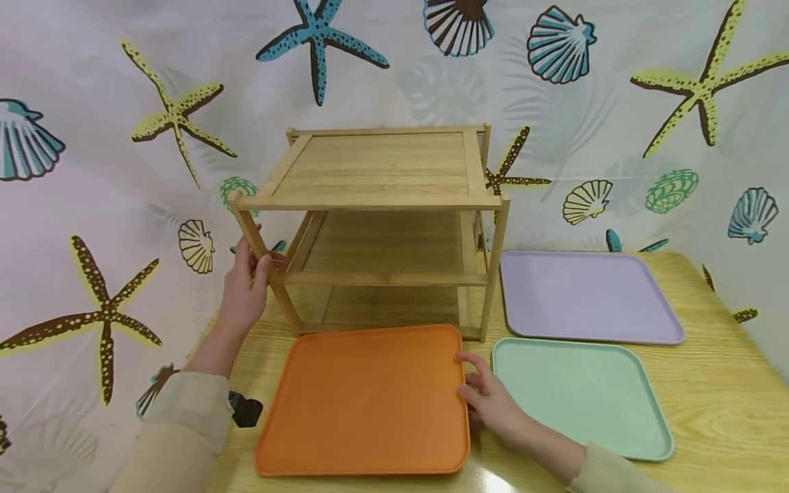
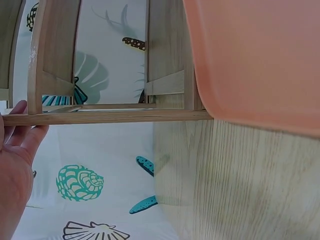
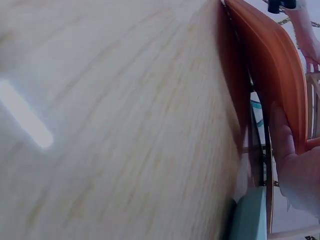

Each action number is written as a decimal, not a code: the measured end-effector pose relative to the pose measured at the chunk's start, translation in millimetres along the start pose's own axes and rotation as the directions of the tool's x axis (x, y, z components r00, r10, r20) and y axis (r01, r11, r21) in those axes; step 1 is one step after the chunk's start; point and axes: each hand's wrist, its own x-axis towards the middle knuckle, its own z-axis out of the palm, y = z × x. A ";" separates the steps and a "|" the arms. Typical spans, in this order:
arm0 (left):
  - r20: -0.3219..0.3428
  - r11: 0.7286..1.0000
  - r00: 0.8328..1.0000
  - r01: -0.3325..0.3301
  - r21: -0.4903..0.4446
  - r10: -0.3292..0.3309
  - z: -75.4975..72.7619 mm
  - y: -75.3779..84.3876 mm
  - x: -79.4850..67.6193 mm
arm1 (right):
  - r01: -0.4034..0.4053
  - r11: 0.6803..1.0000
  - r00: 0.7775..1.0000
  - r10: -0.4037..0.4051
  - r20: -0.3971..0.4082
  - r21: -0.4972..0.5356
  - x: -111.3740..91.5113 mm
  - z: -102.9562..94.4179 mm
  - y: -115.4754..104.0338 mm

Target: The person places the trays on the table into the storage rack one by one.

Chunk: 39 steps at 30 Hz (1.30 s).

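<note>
A three-tier wooden rack stands at the back of the table. At its front left post, level with the middle shelf, my left hand holds on, its fingers wrapped around the wood; the left wrist view shows those fingers behind the post. An orange tray lies in front of the rack, its far edge by the bottom shelf. My right hand grips the tray's right edge, thumb on the rim and fingers partly hidden underneath. In the right wrist view, the tray's underside shows above the table, with shadow below.
A mint green tray lies right of the orange one, and a lavender tray lies behind it. Patterned cloth with starfish and shells hangs behind and beside the wooden table.
</note>
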 end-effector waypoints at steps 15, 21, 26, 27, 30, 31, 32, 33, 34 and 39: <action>0.008 0.999 1.000 0.002 0.054 -0.002 -2.6 -22.6 4.3 | 0.025 0.994 0.998 -0.020 -0.053 0.104 -30.9 -29.2 -14.0; 0.029 0.999 0.999 -0.020 0.028 0.019 -6.7 4.3 -1.8 | 0.083 0.990 0.997 -0.081 -0.017 0.118 -45.8 -45.8 -21.2; 0.036 0.999 0.999 -0.016 0.037 0.014 -7.6 8.9 -2.0 | 0.136 0.978 0.990 -0.141 0.023 0.161 -58.3 -59.4 -28.6; 0.035 0.999 0.999 -0.014 0.039 0.012 -7.8 9.3 -1.9 | 0.140 0.976 0.989 -0.147 0.029 0.168 -61.2 -61.6 -30.6; 0.037 0.999 0.999 -0.009 0.038 0.007 -8.1 9.8 -2.0 | 0.142 0.972 0.988 -0.151 0.035 0.186 -69.8 -67.6 -36.9; 0.038 0.999 0.999 -0.008 0.035 0.007 -8.2 9.4 -1.8 | 0.140 0.972 0.988 -0.149 0.032 0.190 -72.5 -69.2 -39.2; 0.039 0.999 0.999 -0.006 0.035 0.004 -8.5 10.7 -2.0 | 0.139 0.971 0.989 -0.147 0.028 0.193 -74.8 -70.9 -41.6; 0.040 0.999 0.999 -0.004 0.034 0.002 -8.6 11.2 -1.9 | 0.141 0.971 0.988 -0.149 0.027 0.195 -76.7 -72.3 -43.9; 0.042 0.999 0.999 -0.002 0.035 0.001 -8.8 12.0 -1.9 | 0.142 0.970 0.988 -0.149 0.024 0.198 -78.3 -73.8 -46.2; 0.039 0.999 0.999 -0.002 0.036 0.001 -8.4 5.2 -0.6 | 0.170 0.959 0.984 -0.178 0.017 0.228 -82.2 -80.1 -58.6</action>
